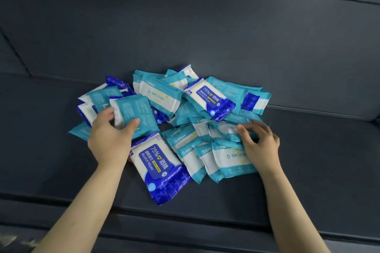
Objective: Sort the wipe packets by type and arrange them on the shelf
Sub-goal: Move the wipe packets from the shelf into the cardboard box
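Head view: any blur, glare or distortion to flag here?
Head view: wide-angle lens bows the shelf edges; light even, no harsh glare; print on the near alcohol wipes packet is crisp; teal packet gripped by the left hand looks smeared.

left hand point(111, 135): fingers curled round packet point(136, 112) | right hand point(261, 144): fingers bent, grip unclear

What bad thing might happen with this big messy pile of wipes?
The near blue alcohol packet lies close to the front edge of the shelf; a bump might knock it off. The blue packet atop the pile might slide when the left hand lifts its teal packet.
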